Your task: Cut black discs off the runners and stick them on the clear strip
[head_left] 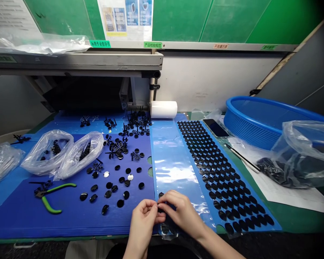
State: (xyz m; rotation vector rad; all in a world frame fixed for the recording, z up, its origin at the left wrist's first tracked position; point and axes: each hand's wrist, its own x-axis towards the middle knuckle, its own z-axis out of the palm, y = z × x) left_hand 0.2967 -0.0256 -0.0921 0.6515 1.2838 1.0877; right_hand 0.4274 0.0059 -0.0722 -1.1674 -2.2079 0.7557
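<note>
My left hand [143,219] and my right hand [179,212] meet at the near edge of the bench, fingertips pinched together on a small black oval piece [160,205]. They hover over the near end of a clear film strip [172,169] lying on a blue sheet. Right of it, a second strip [221,172] is covered with rows of black oval pieces. Loose black ovals [116,189] lie scattered on the blue board [70,216] to the left of my hands.
Green-handled cutters [50,196] lie at the left. Two clear bags [65,153] of black parts sit behind them, and black sprues [132,126] are piled further back. A white film roll [163,109], phone [215,127], blue basket [259,118] and another bag [302,154] stand at right.
</note>
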